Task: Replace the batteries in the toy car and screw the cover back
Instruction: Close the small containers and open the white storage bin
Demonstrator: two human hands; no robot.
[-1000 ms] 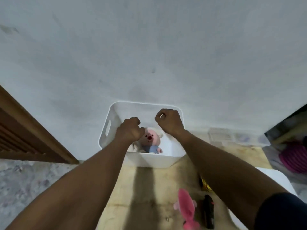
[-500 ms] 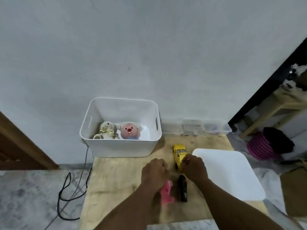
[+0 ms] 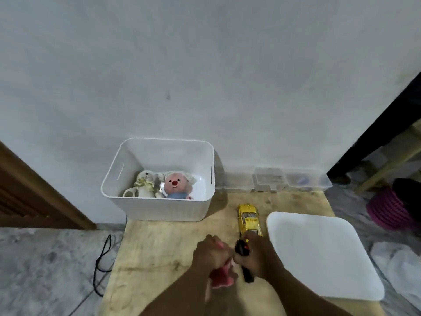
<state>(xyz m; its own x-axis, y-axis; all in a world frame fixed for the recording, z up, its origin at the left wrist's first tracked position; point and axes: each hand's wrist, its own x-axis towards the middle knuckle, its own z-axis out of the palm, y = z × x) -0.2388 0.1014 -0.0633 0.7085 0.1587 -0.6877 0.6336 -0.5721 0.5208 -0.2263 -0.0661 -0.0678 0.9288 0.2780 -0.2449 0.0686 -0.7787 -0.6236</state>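
A yellow toy car (image 3: 248, 219) lies on the wooden table (image 3: 159, 252), just beyond my hands. My right hand (image 3: 257, 256) grips a black tool with a red button (image 3: 243, 249); its dark lower end sticks out below the hand. My left hand (image 3: 210, 254) grips a pink toy (image 3: 222, 278), whose lower part shows beneath my fingers. The two hands are close together, near the table's front middle. No batteries or cover can be made out.
A white bin (image 3: 164, 208) with two plush toys stands at the table's back left. A white lid (image 3: 323, 256) lies on the right. Clear small boxes (image 3: 289, 181) line the wall. A black cable (image 3: 102, 263) hangs off the left edge.
My hands left the white bin and came down to the table. The left hand closed on the pink toy and the right hand picked up the black tool.
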